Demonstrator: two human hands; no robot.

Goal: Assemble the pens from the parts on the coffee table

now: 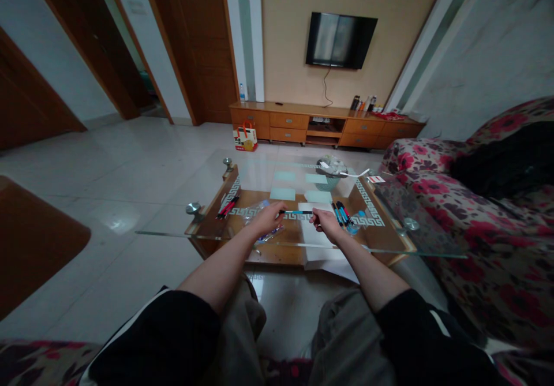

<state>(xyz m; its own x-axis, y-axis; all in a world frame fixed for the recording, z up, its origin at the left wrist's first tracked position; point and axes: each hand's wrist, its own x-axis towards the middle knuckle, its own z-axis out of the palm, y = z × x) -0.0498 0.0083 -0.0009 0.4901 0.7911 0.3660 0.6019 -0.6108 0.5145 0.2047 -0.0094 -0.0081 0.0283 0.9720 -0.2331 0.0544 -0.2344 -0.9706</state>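
Between both hands point(298, 217), a blue pen point(298, 212)

A single camera sat on the person's head and looked forward and down across the room. The glass surface point(303, 247) lay near, low in the middle of the view, with both forearms reaching out from the bottom edge. The wall with the television point(340, 40) stood far off, straight ahead. The wide lens bent the room's edges.

Left hand point(269, 217) and right hand point(325, 223) grip opposite ends of a blue pen point(298, 212) over the glass table point(389, 242). More pens point(343, 213) at its 3 o'clock.
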